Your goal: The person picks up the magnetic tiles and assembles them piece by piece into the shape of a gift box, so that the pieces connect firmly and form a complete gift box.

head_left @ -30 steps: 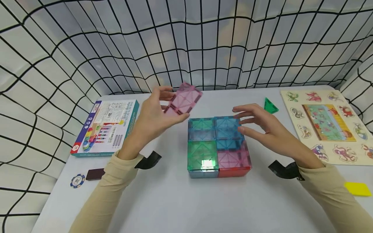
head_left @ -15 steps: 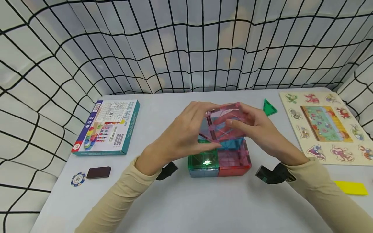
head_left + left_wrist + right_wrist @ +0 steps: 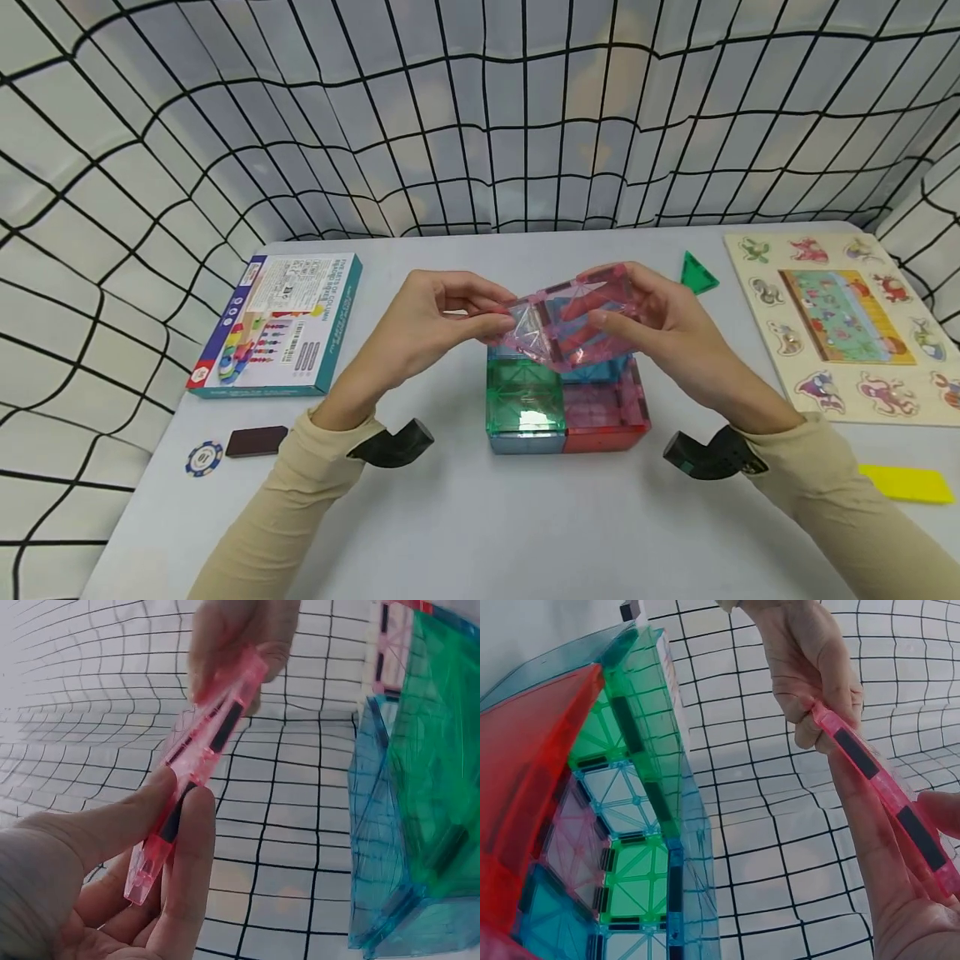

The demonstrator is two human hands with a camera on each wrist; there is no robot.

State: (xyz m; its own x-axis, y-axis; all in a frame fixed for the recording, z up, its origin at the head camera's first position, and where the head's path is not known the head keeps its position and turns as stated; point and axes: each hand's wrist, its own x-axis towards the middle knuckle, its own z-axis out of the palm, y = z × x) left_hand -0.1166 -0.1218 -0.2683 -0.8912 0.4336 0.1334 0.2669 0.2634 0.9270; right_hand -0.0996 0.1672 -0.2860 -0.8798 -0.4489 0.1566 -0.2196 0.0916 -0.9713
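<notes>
Two pink see-through magnetic tiles [image 3: 530, 332], side by side with dark magnets along the line between them, are held up over a tile box. My left hand [image 3: 420, 329] pinches their left end between thumb and fingers. At the right end, my right hand [image 3: 675, 337] grips with its thumb in front and fingers behind. Edge-on, the pink tiles [image 3: 196, 761] show black magnets in the left wrist view. Beneath sits the low box of green, blue, pink and red tiles [image 3: 525, 398]. In the right wrist view, its inside [image 3: 634, 877] shows through an opening; the hands hide its back part.
On the left lie a boxed toy [image 3: 281, 321], a dark flat block [image 3: 257, 442] and a poker chip [image 3: 204, 458]. To the right are a green triangle tile [image 3: 697, 273], a picture puzzle board [image 3: 847, 325] and a yellow piece [image 3: 906, 483]. Black netting [image 3: 480, 125] rises behind the table.
My left hand brought the pink tiles from the upper left to over the box. My right hand took hold of their right end. Since then my left hand has shifted left to their left end.
</notes>
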